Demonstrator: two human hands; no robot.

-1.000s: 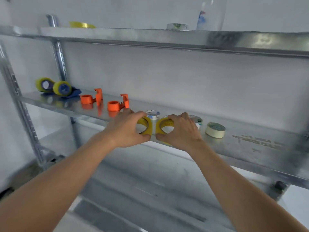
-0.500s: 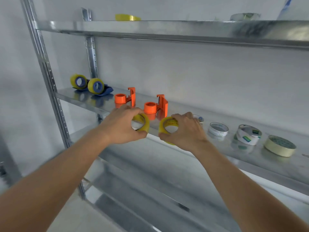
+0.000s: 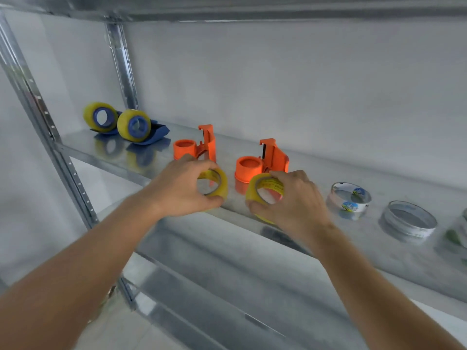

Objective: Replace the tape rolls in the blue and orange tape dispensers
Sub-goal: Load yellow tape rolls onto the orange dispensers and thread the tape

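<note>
Here each hand [image 3: 182,190] [image 3: 295,200] grips one yellow roll [image 3: 218,181] [image 3: 262,188]; two orange dispensers [image 3: 199,146] [image 3: 265,162], two blue [image 3: 156,132]

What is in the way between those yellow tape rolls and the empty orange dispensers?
Nothing visible. The left hand holds one yellow tape roll before the left orange dispenser; the right hand holds another yellow roll beside the right orange dispenser.

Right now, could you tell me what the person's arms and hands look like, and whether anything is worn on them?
Both arms are bare as far up as the picture shows: no sleeves in view. The left hand and right hand wear no gloves, and no rings, watch or bracelet show on the visible sides of the fingers and wrists.
</note>
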